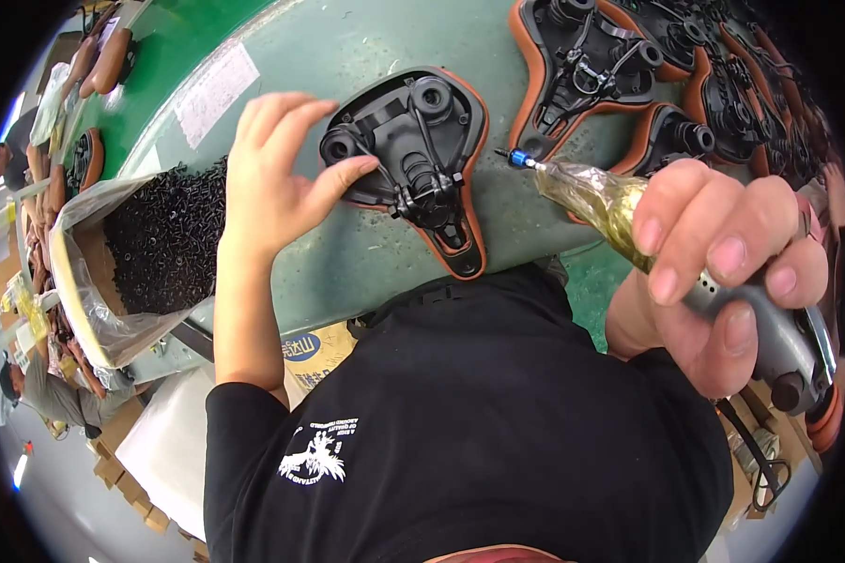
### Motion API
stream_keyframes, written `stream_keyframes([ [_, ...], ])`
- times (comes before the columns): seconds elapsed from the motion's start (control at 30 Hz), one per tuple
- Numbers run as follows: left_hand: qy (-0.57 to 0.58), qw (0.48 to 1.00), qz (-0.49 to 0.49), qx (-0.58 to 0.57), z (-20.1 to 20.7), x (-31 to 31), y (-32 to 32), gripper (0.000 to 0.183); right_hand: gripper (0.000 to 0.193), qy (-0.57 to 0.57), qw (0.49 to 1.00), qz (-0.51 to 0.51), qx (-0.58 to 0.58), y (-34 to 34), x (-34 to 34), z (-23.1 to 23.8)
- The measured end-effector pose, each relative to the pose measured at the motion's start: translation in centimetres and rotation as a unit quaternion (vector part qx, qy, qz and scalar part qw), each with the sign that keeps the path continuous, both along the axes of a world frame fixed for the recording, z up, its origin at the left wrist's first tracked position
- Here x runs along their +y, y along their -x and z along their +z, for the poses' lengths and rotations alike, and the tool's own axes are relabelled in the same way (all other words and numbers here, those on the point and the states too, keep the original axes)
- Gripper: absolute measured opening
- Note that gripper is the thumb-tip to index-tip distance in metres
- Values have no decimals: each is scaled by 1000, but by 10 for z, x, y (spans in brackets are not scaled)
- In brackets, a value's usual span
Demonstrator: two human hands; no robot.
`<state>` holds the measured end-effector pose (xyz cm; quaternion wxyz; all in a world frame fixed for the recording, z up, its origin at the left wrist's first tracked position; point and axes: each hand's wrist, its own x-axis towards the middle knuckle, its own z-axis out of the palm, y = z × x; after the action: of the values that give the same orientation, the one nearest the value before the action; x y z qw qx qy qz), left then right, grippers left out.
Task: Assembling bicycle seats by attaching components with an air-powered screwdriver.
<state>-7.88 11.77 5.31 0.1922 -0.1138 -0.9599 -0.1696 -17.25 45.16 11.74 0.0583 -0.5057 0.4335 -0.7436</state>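
Right of the saddle (pixel 408 141), the right hand (pixel 728 249) gripped a driver (pixel 599 199) — the left hand (pixel 277 178), loosely open, risked letting the saddle skid.

my l. hand (pixel 268 192) & forearm hide the r. end of the box (pixel 83 305); thumb overlaps a bit of the near seat's (pixel 413 145) edge. small black pcs (pixel 164 244) inside too tiny to id. r. hand (pixel 718 267) covers most of the driver (pixel 781 345); its bit's shape, can't tell. upper seat (pixel 582 75) cut off by top edge. co-worker (pixel 54 394) at l. too small/blurry.
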Motion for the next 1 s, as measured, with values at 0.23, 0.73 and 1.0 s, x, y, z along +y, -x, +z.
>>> stream_keyframes([
  [0.23,-46,994,-5,104,-38,-2,-8,38,41,-27,999,41,17,-6,-31,10],
  [0.73,-226,963,68,127,-84,4,-14,56,47,-106,981,131,92,-2,-114,20],
  [1.0,-278,944,89,155,-85,2,-21,57,40,-77,993,89,12,-4,-159,-24],
])
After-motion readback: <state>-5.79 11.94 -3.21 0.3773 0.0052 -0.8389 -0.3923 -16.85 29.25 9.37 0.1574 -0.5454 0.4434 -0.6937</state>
